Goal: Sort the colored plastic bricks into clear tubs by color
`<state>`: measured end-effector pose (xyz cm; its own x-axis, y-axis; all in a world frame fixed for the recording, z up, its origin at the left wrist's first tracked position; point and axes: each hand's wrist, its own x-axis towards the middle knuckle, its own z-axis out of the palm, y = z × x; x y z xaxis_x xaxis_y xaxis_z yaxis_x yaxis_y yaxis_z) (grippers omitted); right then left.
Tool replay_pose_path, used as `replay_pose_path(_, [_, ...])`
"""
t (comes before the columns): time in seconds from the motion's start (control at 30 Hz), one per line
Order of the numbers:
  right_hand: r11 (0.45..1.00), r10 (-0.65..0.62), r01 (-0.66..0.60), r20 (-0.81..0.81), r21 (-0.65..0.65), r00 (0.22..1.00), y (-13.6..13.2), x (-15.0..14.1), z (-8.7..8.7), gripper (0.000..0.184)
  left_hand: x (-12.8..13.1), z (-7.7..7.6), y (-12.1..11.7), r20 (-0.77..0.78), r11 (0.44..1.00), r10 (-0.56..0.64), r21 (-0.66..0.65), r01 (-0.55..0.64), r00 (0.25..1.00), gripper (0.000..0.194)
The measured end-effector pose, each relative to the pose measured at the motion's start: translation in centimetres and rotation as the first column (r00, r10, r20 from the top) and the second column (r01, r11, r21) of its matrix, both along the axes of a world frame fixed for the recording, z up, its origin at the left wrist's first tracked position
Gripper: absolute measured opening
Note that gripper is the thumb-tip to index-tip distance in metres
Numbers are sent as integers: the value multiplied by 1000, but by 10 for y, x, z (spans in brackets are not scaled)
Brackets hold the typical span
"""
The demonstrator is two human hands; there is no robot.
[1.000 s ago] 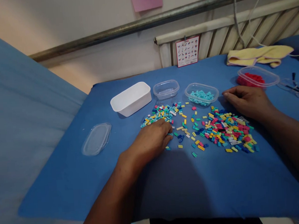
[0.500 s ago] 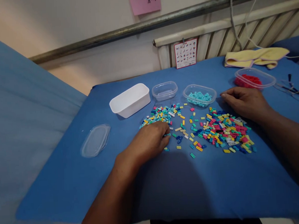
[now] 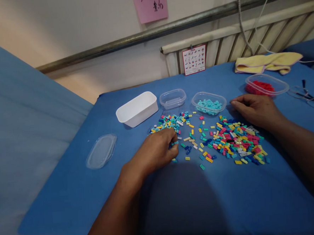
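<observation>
My left hand (image 3: 157,148) rests at the near edge of a pile of small toy bricks (image 3: 170,122), mostly blue and teal. Its fingers are curled with the thumb below them; whatever they pinch is hidden. Blue bricks show at the fingertips. My right hand (image 3: 259,110) lies on the table behind a larger mixed pile of bricks (image 3: 236,139), thumb and fingers drawn together, and I cannot make out anything in them. Just left of it stands a clear tub (image 3: 196,102) of light blue bricks. Behind it is a clear tub (image 3: 280,88) with red pieces. Loose bricks (image 3: 192,140) lie scattered between the piles.
A white box (image 3: 138,117) and an empty clear tub (image 3: 173,102) stand behind the left pile. Clear lids (image 3: 102,151) lie at the left. A yellow cloth (image 3: 268,63) and a pair of glasses (image 3: 308,95) are at the right. A picture card (image 3: 194,60) hangs on the radiator.
The view has tilted up slightly. My left hand's thumb and fingers shift a little at the pile's edge. My right hand stays in place.
</observation>
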<state>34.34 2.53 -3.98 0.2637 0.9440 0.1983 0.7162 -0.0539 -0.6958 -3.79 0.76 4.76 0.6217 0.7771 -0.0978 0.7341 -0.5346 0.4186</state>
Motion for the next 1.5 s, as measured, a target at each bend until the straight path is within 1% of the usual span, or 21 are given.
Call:
replay_pose_path(0.2, [1000,16,-15,-50,7,999,4,1,-4,32,3,7,1,140,993,108,-60,-101,984,5])
replay_pose_path(0.27, [999,36,-35,-57,21,998,6,2,-7,31,9,13,3,157,993,105,-73,-94,982,4])
replay_pose_path(0.33, [998,51,-49,-60,37,997,7,3,-9,31,19,21,7,147,997,58,-61,-50,987,3])
replay_pose_path(0.43, [996,69,-66,-43,62,997,9,3,-10,31,42,34,22,127,1000,-18,-14,20,992,2])
replay_pose_path(0.5, [995,69,-67,-38,71,997,10,3,-10,31,62,40,38,125,998,-46,36,42,991,2])
replay_pose_path(0.57, [996,65,-62,-48,71,997,11,3,-10,31,85,43,57,117,993,-66,102,54,991,2])
replay_pose_path(0.63, [996,66,-61,-67,72,996,12,3,-11,32,108,42,76,82,983,-94,162,80,992,4])
replay_pose_path(0.7, [994,79,-72,-89,77,993,13,4,-13,32,129,36,92,18,972,-121,204,115,993,9])
replay_pose_path(0.73, [994,86,-79,-93,80,992,13,4,-14,33,137,33,98,-24,964,-127,231,129,992,12])
replay_pose_path(0.8, [993,90,-84,-81,84,993,14,4,-15,33,146,27,106,-83,949,-137,275,155,987,26])
replay_pose_path(0.87, [994,82,-77,-61,80,995,14,4,-14,31,144,23,106,-92,935,-137,317,159,986,35])
replay_pose_path(0.93, [996,72,-68,-65,62,995,13,4,-13,30,131,22,102,-97,926,-125,345,151,987,32])
replay_pose_path(0.97, [997,67,-64,-74,51,995,13,3,-13,30,120,21,99,-117,925,-111,350,145,987,28])
replay_pose_path(1.03, [998,58,-55,-83,37,995,13,2,-12,30,95,19,92,-219,935,-76,324,146,973,24])
replay_pose_path(1.1, [998,50,-47,-70,37,996,13,2,-12,31,70,12,84,-308,950,-20,290,113,951,24])
replay_pose_path(1.13, [998,50,-48,-61,37,997,13,2,-12,32,59,8,81,-323,956,3,279,92,946,25])
replay_pose_path(1.2, [998,52,-50,-47,38,998,14,3,-13,33,44,-3,74,-325,965,-12,243,96,946,27])
replay_pose_path(1.27, [998,56,-54,-48,43,997,13,4,-14,33,37,-12,68,-308,968,-33,225,106,951,28])
replay_pose_path(1.33, [997,58,-54,-57,55,997,13,5,-16,35,36,-18,63,-294,969,-21,229,92,956,26])
replay_pose_path(1.43, [996,67,-63,-59,61,996,12,7,-17,35,38,-21,58,-281,971,-4,229,71,960,25])
replay_pose_path(1.5, [996,75,-72,-65,51,995,12,8,-16,34,37,-19,54,-255,972,-21,219,80,967,26])
